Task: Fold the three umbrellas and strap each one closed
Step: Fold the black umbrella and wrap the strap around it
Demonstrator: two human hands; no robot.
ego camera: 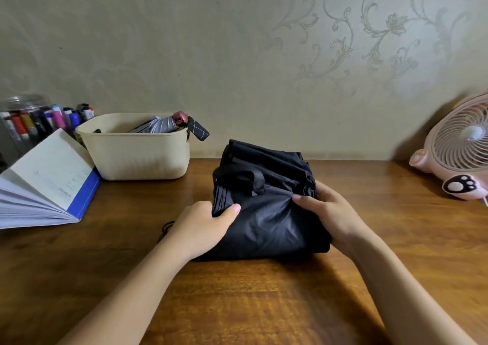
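Observation:
A black umbrella (266, 212) lies collapsed on the wooden table (237, 292), its fabric loosely bunched and its strap (243, 177) hanging unfastened on top. My left hand (203, 226) pinches the fabric folds at its left edge. My right hand (327, 212) grips the fabric on its right side. Behind, a grey umbrella (155, 127) with a dark red tip and a black grid-patterned umbrella (198, 131) rest in a cream basket (140, 157). A thin black cord (166, 228) peeks out beside my left wrist.
An open book with a blue cover (50, 183) lies at the left. A clear jar of markers (34, 120) stands behind it. A pink desk fan (459, 146) sits at the right edge. The wall runs close behind the table.

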